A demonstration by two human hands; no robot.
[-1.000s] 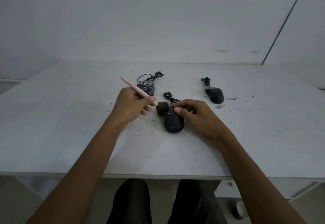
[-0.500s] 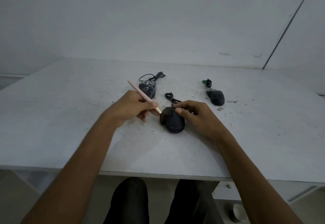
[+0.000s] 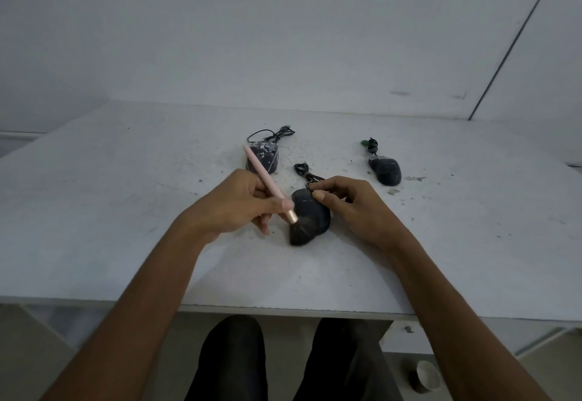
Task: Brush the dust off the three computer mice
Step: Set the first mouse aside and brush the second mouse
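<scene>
Three dark computer mice lie on the white table [image 3: 110, 211]. The middle mouse [image 3: 315, 216] sits nearest me, its cable coiled just behind it. My right hand [image 3: 356, 208] pinches its far end between thumb and forefinger. My left hand [image 3: 234, 203] grips a pink-handled brush [image 3: 267, 184], whose dark bristles are pressed on the mouse's near left side. A second mouse [image 3: 263, 159] with a looped black cable lies behind my left hand. The third mouse [image 3: 385, 170], with a bundled cable and green plug, lies at the right.
Dust specks and small debris are scattered on the table around the mice. The table's front edge runs just above my knees. A small cup [image 3: 425, 375] stands on the floor at the lower right. A plain wall rises behind the table.
The brush head has swept from the middle mouse's far left end down to its near left side. My right hand keeps its hold on the mouse.
</scene>
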